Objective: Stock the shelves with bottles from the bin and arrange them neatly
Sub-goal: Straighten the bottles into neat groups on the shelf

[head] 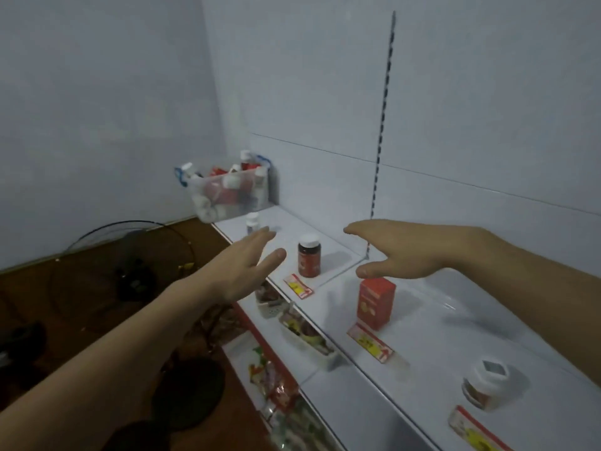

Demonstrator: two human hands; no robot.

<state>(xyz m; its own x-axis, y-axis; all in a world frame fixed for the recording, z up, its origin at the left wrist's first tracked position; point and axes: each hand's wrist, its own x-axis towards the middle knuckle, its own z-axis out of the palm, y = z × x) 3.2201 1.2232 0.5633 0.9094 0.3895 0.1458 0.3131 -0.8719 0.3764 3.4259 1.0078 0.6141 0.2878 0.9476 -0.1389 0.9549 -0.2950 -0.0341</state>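
Note:
A clear plastic bin point(227, 196) full of red and white bottles sits at the far left end of the white shelf point(422, 346). On the shelf stand a small white bottle point(252, 222), a dark bottle with a red label and white cap point(309, 259), a red box point(375, 302) and a white-capped bottle point(487, 384) near the front right. My left hand point(247, 262) stretches out flat toward the bin, holding nothing. My right hand point(406, 249) hovers over the shelf above the red box, fingers straight, thumb apart, empty.
Red and yellow price tags point(369, 341) line the shelf's front edge. Lower shelves hold trays of packaged goods point(302, 333). A black floor fan point(130, 262) lies on the brown floor at left. A slotted upright point(382, 125) runs up the white back wall.

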